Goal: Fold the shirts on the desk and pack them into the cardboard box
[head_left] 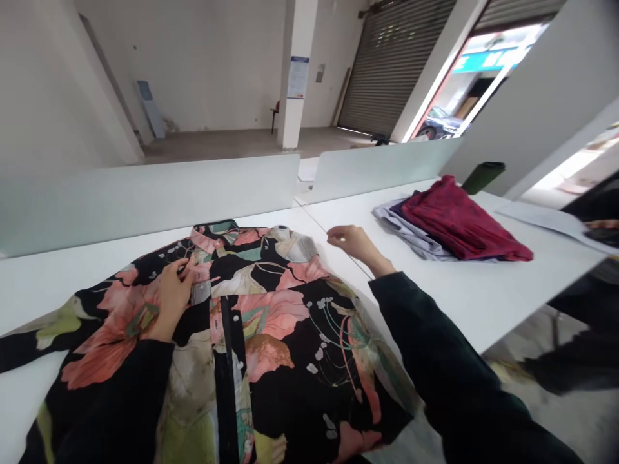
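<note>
Floral shirt [275,316] spread on white table [483,290]; hem [380,427], shirt's four o'clock, seems over edge — one-sided tug could drag it off. Left hand [174,290], ten o'clock, pinching shirt front; hard pull could crease. Right hand [355,245], two o'clock, fingers curled — contents unclear.

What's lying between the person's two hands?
In the head view, the upper part of the floral shirt stretches between the left hand and the right hand, then a strip of white tabletop.

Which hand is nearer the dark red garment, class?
Right. The right hand is apart from the dark red garment, to its left; the left hand is farther left, on the floral shirt.
</note>
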A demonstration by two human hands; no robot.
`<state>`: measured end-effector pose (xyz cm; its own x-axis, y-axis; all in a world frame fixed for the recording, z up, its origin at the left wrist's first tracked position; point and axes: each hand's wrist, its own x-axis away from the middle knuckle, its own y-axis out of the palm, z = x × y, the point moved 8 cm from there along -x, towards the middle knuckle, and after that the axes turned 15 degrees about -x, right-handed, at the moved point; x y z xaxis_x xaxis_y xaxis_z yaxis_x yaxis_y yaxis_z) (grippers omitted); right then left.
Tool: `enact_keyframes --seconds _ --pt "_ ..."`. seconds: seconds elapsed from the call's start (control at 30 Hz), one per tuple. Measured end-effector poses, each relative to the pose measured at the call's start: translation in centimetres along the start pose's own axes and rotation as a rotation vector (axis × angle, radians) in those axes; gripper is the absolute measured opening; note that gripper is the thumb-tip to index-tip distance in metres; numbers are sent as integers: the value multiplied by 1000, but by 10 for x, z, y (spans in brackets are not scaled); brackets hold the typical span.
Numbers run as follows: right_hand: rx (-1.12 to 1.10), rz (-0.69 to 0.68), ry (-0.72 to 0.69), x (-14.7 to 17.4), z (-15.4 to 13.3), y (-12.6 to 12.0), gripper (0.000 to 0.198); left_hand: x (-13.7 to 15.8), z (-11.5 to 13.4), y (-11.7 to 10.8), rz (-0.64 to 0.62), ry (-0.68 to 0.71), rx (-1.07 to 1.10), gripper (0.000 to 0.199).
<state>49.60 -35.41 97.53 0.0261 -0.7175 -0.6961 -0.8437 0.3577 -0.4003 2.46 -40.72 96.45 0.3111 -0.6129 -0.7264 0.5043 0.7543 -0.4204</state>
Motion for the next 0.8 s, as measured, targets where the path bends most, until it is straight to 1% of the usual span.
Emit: enact_keyframes --seconds 0.07,0.1,0.17,0.27,0.33,0.4,0.5,0.6,0.7,0.8 --pt "90 -155 -25 27 2 13 18 -3 23 -1 63 193 -189 22" --pt "135 -211 -42 40 3 21 19 -6 36 4 68 268 -248 21" --pt "229 -251 -85 62 4 36 19 -14 63 26 -1 373 -317 23" --pt "321 -184 -165 77 3 50 15 -28 109 78 -171 485 -375 25" --pt "330 -155 -227 80 3 56 14 -31 141 118 -261 553 -389 24" --pt "306 -155 -284 80 3 59 16 -29 169 158 -326 609 -399 22" --pt "270 -173 -297 80 8 59 18 -22 202 215 -412 661 -421 21" --pt "256 -196 -286 81 9 58 15 -17 224 258 -466 672 -450 24" --pt "216 -203 -297 82 5 56 14 -16 237 282 -491 642 -482 32" --pt "208 -211 -289 82 4 55 10 -16 242 291 -499 602 -509 36"
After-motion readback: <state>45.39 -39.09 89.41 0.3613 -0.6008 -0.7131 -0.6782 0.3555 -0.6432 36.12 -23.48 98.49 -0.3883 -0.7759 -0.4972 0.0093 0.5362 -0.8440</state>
